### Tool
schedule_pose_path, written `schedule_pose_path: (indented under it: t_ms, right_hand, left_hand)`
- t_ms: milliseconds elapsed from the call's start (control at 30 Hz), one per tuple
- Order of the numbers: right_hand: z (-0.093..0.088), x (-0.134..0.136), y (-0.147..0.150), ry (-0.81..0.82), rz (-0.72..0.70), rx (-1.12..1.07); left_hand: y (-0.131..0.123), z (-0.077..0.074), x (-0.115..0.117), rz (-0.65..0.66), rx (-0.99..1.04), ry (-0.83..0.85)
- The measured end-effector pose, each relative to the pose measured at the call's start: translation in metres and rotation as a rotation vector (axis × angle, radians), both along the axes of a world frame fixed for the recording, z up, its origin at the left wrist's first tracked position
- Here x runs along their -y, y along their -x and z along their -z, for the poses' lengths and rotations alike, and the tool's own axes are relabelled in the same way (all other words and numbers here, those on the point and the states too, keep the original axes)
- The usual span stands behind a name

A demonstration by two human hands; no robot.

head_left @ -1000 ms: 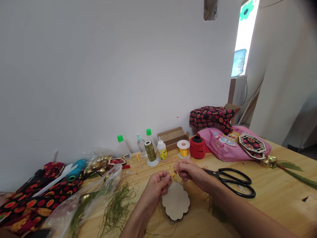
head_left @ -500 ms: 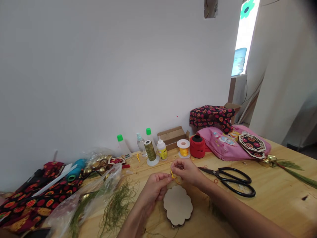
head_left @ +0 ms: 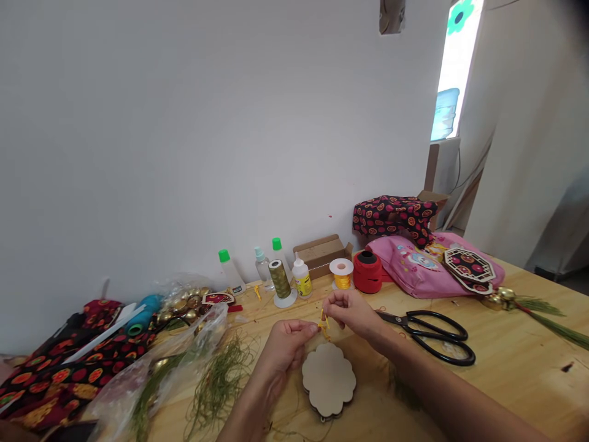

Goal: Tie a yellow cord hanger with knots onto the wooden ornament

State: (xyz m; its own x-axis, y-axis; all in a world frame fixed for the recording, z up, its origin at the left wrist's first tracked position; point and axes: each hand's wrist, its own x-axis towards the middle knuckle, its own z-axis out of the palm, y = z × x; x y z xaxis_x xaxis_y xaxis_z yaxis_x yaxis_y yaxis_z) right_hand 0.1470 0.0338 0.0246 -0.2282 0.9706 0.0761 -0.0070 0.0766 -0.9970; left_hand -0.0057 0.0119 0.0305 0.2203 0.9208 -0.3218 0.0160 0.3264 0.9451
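Between my two hands runs a short yellow cord point(head_left: 324, 326), looped and partly knotted. My left hand point(head_left: 289, 342) pinches one part of it between thumb and fingertips. My right hand point(head_left: 350, 312), a little higher and to the right, pinches another part. Just below the cord is a pale wooden flower-shaped plaque point(head_left: 328, 380) with a scalloped edge and a small ring at its bottom. The cord's lower end comes close to the plaque's top; whether it is joined there I cannot tell.
Black-handled scissors point(head_left: 432, 334) lie to the right. Behind stand a green thread spool point(head_left: 279, 279), a glue bottle point(head_left: 301, 279), a yellow cord spool point(head_left: 341, 276) and a red ribbon roll point(head_left: 367, 272). Green threads point(head_left: 216, 383) and gold bells point(head_left: 184, 304) lie left; a pink bag point(head_left: 405, 270) sits back right.
My right hand has shifted slightly right and the loop of yellow cord between my hands looks wider. My left hand stays nearly in place. The plaque looks almost unmoved.
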Motion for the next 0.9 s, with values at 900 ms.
schedule_pose_path:
  t_ms: [900]
  right_hand:
    - [0.006,0.003,-0.006,-0.834,0.006,0.819]
  left_hand:
    - [0.000,0.007,-0.006,-0.076,-0.115,-0.165]
